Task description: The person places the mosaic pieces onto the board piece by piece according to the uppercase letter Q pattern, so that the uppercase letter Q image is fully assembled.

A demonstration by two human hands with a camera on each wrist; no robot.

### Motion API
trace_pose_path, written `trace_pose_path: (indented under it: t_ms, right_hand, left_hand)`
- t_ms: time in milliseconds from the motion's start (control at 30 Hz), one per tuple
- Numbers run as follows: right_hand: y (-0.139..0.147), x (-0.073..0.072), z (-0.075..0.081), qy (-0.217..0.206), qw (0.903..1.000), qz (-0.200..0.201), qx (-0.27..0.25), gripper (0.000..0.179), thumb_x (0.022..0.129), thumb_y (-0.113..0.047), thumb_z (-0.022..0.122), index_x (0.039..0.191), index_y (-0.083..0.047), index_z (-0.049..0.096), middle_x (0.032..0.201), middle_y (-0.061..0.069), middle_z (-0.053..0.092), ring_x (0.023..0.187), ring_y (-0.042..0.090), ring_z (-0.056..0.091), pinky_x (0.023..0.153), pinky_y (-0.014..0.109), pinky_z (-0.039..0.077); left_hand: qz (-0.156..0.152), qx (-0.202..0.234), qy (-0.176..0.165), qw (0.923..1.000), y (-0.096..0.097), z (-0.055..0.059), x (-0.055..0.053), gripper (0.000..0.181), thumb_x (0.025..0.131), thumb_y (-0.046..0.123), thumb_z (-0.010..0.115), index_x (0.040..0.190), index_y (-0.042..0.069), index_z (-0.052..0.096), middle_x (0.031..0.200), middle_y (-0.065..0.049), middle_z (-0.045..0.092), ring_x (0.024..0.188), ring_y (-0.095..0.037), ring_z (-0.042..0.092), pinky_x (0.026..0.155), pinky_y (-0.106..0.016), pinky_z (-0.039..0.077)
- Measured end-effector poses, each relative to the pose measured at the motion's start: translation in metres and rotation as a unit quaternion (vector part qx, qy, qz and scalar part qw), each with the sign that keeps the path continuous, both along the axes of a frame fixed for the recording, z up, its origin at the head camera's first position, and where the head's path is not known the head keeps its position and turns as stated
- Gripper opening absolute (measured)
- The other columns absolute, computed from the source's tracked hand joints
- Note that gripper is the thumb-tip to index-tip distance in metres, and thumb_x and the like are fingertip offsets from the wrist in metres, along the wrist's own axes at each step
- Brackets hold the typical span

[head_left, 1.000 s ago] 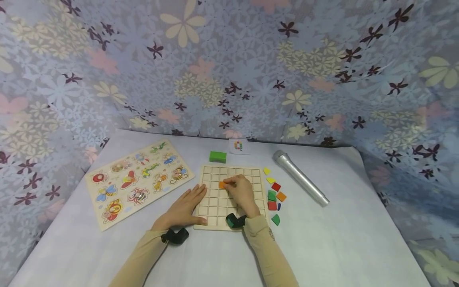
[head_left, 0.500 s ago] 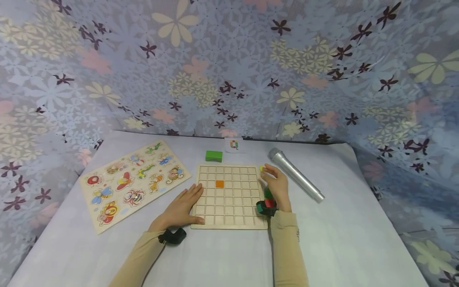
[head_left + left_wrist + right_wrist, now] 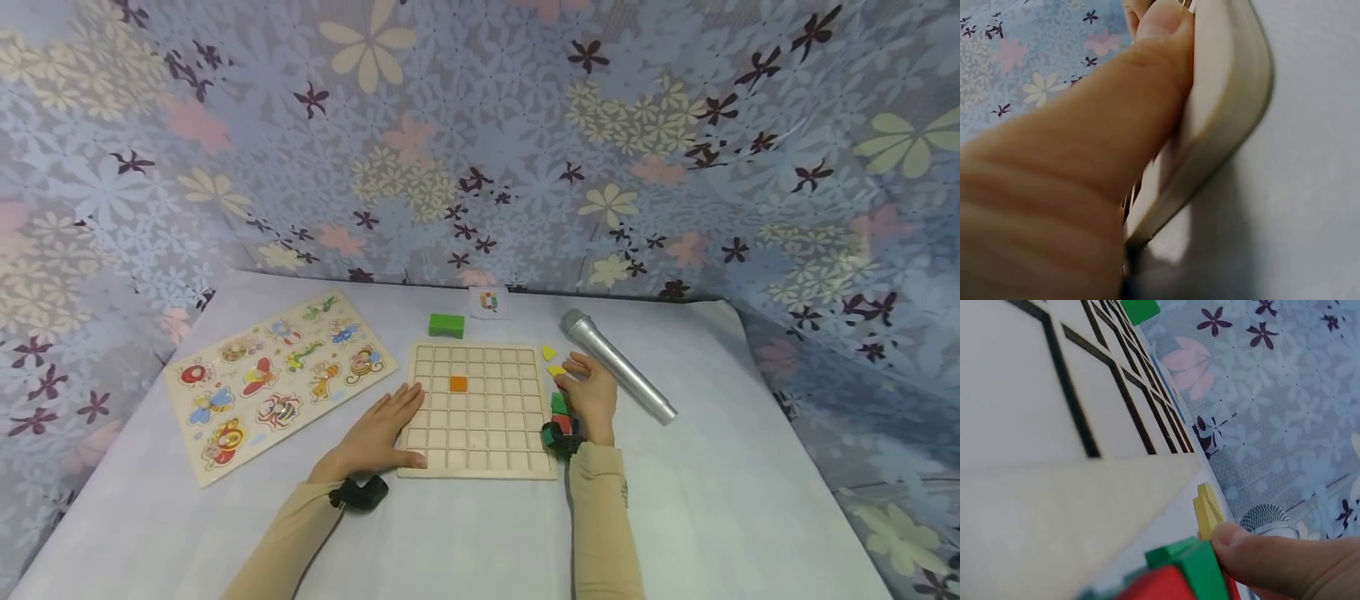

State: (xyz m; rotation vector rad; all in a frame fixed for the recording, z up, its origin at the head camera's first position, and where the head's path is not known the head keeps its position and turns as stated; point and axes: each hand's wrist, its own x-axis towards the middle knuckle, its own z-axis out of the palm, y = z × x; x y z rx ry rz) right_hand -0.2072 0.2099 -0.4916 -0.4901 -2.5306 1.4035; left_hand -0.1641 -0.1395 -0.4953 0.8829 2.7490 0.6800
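My left hand (image 3: 382, 429) lies spread along the left edge of a square wooden grid board (image 3: 477, 471), thumb (image 3: 1141, 81) pressed on its lower left corner. One orange square tile (image 3: 458, 384) sits in a cell at the board's upper left. Past the right edge, my right hand (image 3: 591, 396) bends its thumb (image 3: 1235, 540) and fingers down over the loose tiles. A yellow tile (image 3: 556, 370) lies right at its fingertips, and another yellow tile (image 3: 548, 353) farther back. Green (image 3: 559, 403) and red (image 3: 561, 422) tiles lie under the wrist. I cannot tell whether the fingers pinch a tile.
An insect puzzle board (image 3: 281, 383) lies tilted at the left. Behind the grid board are a green block (image 3: 447, 325) and a small card (image 3: 489, 302) with a coloured pattern. A silver microphone (image 3: 618, 367) lies close to the right hand. Flowered cloth (image 3: 480, 150) hangs behind the table.
My right hand has left the orange tile in its cell and moved right, first to the far yellow tile, then slightly nearer over the pile. The left hand stays on the board.
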Motion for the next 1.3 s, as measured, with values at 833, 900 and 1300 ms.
trace_pose_path:
  t_ms: [833,900,1300]
  right_hand:
    - [-0.026,-0.012,0.009,-0.014,0.996,0.081,-0.036,0.028,0.094,-0.014,0.061,0.12,-0.004,0.066,0.09,0.019,0.071,0.05,0.005,0.052,0.045,0.014,0.04]
    - [-0.034,-0.014,0.011,-0.024,0.9949,0.084,-0.05,0.025,0.094,-0.014,0.061,0.116,-0.003,0.067,0.09,0.017,0.071,0.051,0.005,0.054,0.046,0.013,0.043]
    - [-0.067,-0.017,0.014,-0.035,0.9964,0.067,0.038,0.017,0.089,-0.022,0.07,0.101,-0.012,0.075,0.094,0.009,0.073,0.085,0.023,0.065,0.068,0.026,0.044]
  left_hand:
    - [0.009,0.001,0.001,1.0,0.001,-0.002,0.001,0.103,0.078,0.052,0.073,0.152,0.0,0.024,0.161,-0.016,0.019,0.15,-0.035,0.017,0.122,-0.052,0.015]
    - [0.006,0.0,0.005,1.0,0.001,-0.002,0.001,0.104,0.077,0.054,0.073,0.152,0.0,0.024,0.161,-0.016,0.019,0.15,-0.036,0.017,0.122,-0.052,0.016]
    - [0.004,0.0,0.0,1.0,0.001,-0.001,0.0,0.105,0.078,0.054,0.072,0.153,0.002,0.022,0.162,-0.014,0.017,0.151,-0.033,0.015,0.123,-0.051,0.014]
